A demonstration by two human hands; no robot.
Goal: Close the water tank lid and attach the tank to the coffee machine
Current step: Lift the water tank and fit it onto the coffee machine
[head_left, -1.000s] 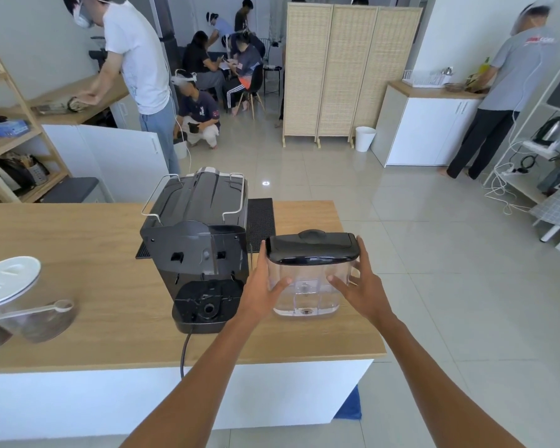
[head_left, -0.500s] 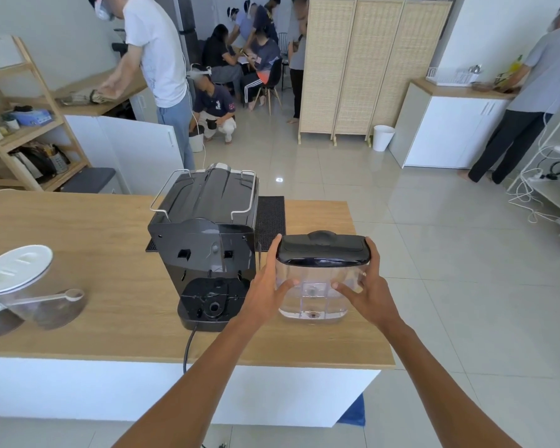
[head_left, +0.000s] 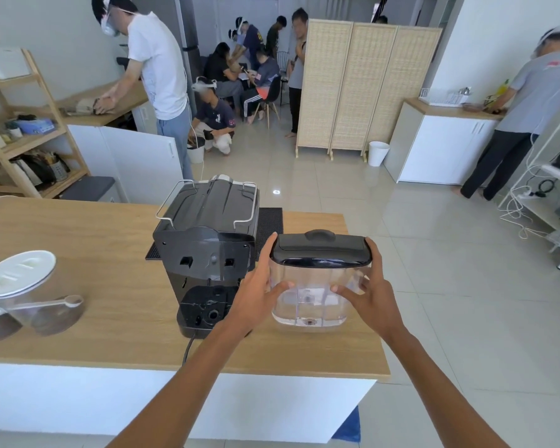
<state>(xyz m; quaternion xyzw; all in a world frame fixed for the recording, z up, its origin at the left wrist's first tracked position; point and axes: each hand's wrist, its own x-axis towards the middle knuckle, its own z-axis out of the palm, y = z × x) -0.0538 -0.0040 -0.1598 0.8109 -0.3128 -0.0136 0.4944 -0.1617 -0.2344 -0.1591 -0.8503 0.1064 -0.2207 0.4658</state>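
Observation:
A clear water tank [head_left: 311, 302] with its black lid [head_left: 320, 250] lying flat on top is held between both hands, just above or on the wooden counter [head_left: 110, 318]. My left hand [head_left: 256, 292] grips its left side and my right hand [head_left: 369, 292] grips its right side. The black coffee machine [head_left: 207, 253] stands just left of the tank with its back toward me, showing the bare base [head_left: 204, 308] where the tank fits.
A clear jar with a white lid [head_left: 20, 286] and a scoop sits at the counter's left. A black mat [head_left: 270, 221] lies behind the machine. The machine's cord [head_left: 188, 349] hangs over the front edge. The counter's right edge is close to the tank. Several people stand beyond.
The view has shifted and tilted up a little. Both hands keep hold of the tank, which appears slightly higher and nearer to the machine's right side.

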